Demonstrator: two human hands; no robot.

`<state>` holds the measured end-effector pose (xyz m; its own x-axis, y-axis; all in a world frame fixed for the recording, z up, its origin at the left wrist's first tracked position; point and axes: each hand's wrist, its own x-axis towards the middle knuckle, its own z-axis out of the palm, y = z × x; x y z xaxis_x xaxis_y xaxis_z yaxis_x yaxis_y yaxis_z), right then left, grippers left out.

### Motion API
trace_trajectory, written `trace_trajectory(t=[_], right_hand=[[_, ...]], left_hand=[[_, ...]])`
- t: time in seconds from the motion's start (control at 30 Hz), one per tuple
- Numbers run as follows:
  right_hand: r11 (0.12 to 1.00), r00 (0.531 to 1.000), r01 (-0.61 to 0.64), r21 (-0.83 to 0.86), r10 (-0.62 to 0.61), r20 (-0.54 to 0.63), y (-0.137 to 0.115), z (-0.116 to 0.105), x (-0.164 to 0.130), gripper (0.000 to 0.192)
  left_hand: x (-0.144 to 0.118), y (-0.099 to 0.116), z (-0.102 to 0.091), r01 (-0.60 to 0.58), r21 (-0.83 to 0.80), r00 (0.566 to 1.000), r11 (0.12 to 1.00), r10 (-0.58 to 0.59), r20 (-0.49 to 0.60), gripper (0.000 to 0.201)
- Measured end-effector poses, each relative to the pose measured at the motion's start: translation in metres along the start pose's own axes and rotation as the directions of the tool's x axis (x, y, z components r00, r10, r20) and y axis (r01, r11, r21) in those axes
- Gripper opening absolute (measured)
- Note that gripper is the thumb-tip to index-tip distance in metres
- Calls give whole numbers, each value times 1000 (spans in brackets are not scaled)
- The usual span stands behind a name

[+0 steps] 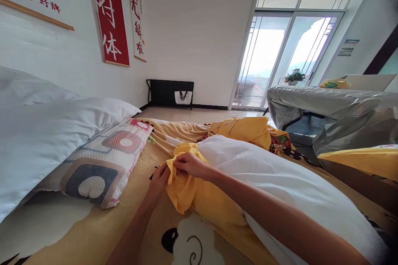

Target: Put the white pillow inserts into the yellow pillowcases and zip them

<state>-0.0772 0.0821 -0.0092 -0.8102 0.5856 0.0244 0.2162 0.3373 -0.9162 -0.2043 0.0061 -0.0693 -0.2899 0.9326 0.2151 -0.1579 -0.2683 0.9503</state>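
Hidden or unclear: My left palm was turned away and half buried in cloth; my right forearm crossed the white pillow [280, 182] and covered part of it. The pillow's far end ran out of the picture at the lower right. The small print on the wall banners [109, 12] was too distorted to read.
Patterned pillow [102, 161]: Lay at the left on the bed, against the white duvet [40, 132]; squares with hearts, pink and grey.
Yellow pillowcase [199, 198]: Sat in the middle of the bed on the cartoon blanket [93, 232], bunched and creased around the near end of the white pillow, its open edge gathered up between my hands.
Left hand [160, 180]: Fingers curled, pinching the yellow pillowcase's edge from the left.
Right hand [191, 165]: Fingers closed on the same edge from above, just beside the left hand, touching the cloth.
White pillow: Long and plump, lying diagonally from centre to lower right, its near end inside the yellow cloth.
Further right: A second heap of yellow fabric [245, 130] beyond the pillow; a grey covered table [326, 107] near the glass door [280, 58].
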Motion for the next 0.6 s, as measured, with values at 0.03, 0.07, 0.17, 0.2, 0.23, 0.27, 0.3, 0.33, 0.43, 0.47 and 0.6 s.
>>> trace_trajectory(t=[0.03,0.07,0.17,0.2,0.23,0.27,0.3,0.33,0.43,0.47,0.6], right_hand=[[1000,1000,7,-5,-7,20,1,-2,1,31],[1000,999,9,-9,-8,48,1,-3,2,29],[997,997,5,-77,1,76,0,-11,6,21],[989,1000,24,-144,-21,20,-1,-13,7,18],[971,996,54,-234,-69,-54,-1,-15,9,16],[937,983,94,-335,-141,-119,-2,-17,11,15],[890,964,139,-434,-221,-146,-2,-18,13,17],[836,950,187,-516,-288,-123,-2,-19,16,20],[721,948,293,-628,-304,93,-1,-19,23,25],[705,950,301,-642,-279,139,0,-18,25,24],[682,952,299,-668,-257,164,-2,-19,29,11]], left_hand=[[0,-1,0,-2,7,1000,1000,2,-4,27],[1,-2,-1,0,10,1000,1000,0,-15,26],[3,-8,-3,10,-11,995,1000,-11,-101,23],[4,-9,-4,12,-25,992,1000,-15,-125,23],[4,-10,-5,16,-41,991,999,-21,-129,23],[4,-10,-5,24,-57,994,998,-30,-108,23],[3,-9,-4,36,-71,997,997,-41,-71,24],[3,-8,-4,50,-83,998,995,-52,-27,25],[1,-3,-3,92,-112,994,989,-84,77,25],[0,-2,-2,106,-120,991,987,-95,94,23],[-2,4,0,174,-154,980,973,-157,118,19]])
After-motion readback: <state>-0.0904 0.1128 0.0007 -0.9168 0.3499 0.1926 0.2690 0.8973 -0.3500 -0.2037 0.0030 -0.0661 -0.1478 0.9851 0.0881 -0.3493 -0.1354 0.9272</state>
